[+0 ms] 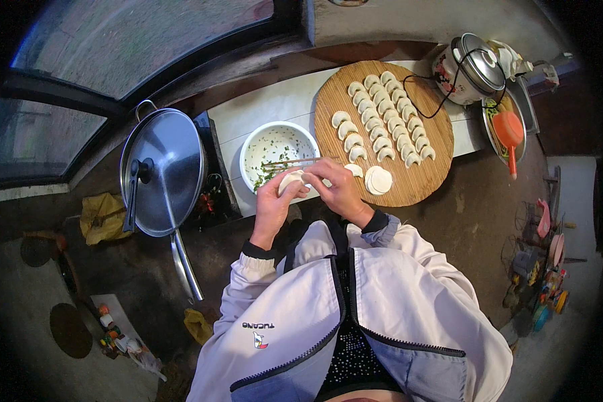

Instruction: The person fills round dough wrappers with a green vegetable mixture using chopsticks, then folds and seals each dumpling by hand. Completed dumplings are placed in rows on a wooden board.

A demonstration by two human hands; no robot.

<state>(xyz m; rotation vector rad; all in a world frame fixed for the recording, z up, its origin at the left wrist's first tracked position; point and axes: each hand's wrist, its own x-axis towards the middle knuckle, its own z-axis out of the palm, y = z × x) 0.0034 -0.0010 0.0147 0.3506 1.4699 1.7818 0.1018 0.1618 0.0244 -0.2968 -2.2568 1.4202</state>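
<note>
My left hand (278, 197) holds a folded dumpling (291, 182) over the near rim of a white bowl (247, 140). The fingers of my right hand (337, 190) pinch the dumpling's right edge. Green chopped filling (265, 178) and a pair of chopsticks (301, 161) are in the bowl. On a round wooden board (334, 90) to the right, several rows of folded dumplings (377, 115) lie beside a small stack of round dough wrappers (379, 180). One dumpling (354, 170) sits by the stack, close to my right hand.
A lidded wok (163, 171) stands on the stove at left, its long handle (185, 266) jutting towards me. Behind the board's right side is a rice cooker (465, 70) with a black cord. An orange ladle (509, 131) rests in a basin at far right.
</note>
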